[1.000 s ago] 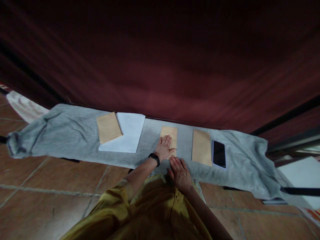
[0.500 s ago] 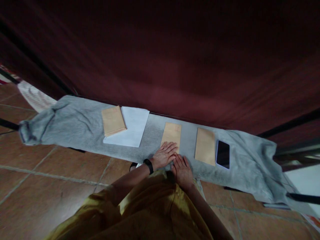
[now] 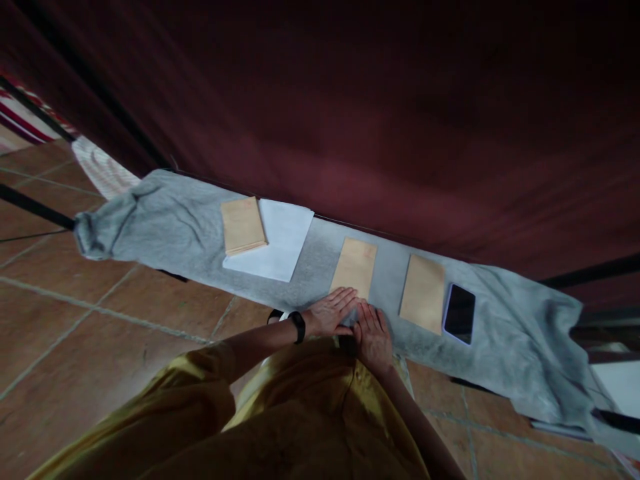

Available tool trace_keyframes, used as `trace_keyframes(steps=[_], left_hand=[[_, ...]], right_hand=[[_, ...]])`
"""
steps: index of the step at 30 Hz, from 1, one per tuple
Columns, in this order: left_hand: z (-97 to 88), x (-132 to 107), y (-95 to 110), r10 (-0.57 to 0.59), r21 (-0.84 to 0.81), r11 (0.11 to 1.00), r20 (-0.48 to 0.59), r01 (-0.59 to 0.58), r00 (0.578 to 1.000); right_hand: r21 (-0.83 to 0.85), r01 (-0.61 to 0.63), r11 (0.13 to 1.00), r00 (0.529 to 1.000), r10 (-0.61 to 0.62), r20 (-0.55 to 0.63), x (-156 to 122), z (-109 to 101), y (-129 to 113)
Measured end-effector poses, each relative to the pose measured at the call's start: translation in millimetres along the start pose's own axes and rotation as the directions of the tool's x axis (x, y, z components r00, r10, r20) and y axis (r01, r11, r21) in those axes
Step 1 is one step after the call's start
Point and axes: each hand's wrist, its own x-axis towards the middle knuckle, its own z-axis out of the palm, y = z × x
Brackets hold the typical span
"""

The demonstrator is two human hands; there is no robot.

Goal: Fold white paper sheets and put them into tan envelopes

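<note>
The middle brown envelope (image 3: 356, 265) lies flat on the grey cloth (image 3: 165, 223) that covers the counter, directly on the far side of both hands. Its long axis runs from near to far and leans a little to the right, so its short near edge faces the fingers.

The left hand (image 3: 333, 311) is the nearer one. It lies open and flat, palm down, with the fingers pointing to the right and far, and the fingertips seem to touch the near edge of the envelope. The right hand (image 3: 373, 335) lies just beside it on the right, also open and flat on the cloth, and its fingertips stop short of the envelope. Neither grip holds anything.

A second envelope (image 3: 423, 293) lies parallel to the right, with a dark phone (image 3: 460, 313) just beside it. Well apart on the left, a stack of envelopes (image 3: 243, 225) rests on white paper (image 3: 283, 243).
</note>
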Motion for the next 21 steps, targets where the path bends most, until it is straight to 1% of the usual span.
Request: trace_keyframes(steps=[4, 9, 12, 15, 18, 21], left_hand=[[0.1, -1.2, 1.2, -0.018, 0.014, 1.000, 0.030, 0.018, 0.999], [-1.9, -1.0, 1.5, -0.022, -0.001, 1.000, 0.025, 0.022, 0.999], [-2.6, -0.2, 1.7, -0.027, -0.007, 1.000, 0.034, 0.027, 0.999], [-2.4, -0.2, 2.4, -0.025, -0.015, 1.000, 0.020, 0.025, 0.999], [-1.1, -0.8, 3.4, -0.024, -0.013, 1.000, 0.002, 0.024, 1.000], [0.8, -1.4, 4.3, -0.028, 0.000, 1.000, -0.002, 0.028, 1.000]], right_hand=[[0.008, -0.037, 0.999, 0.999, 0.037, -0.017, -6.6, 0.4, 3.6], [0.039, -0.082, 0.996, 0.997, 0.082, -0.012, -5.8, -3.2, 7.7], [0.076, -0.059, 0.995, 0.998, 0.059, -0.004, 3.2, -1.2, 2.2], [0.083, -0.022, 0.996, 1.000, 0.022, 0.002, 9.9, 3.9, -6.6], [0.043, -0.036, 0.998, 0.999, 0.037, -0.015, 9.5, 7.6, -11.7], [0.015, -0.039, 0.999, 0.999, 0.040, -0.034, 6.3, 8.3, -11.6]])
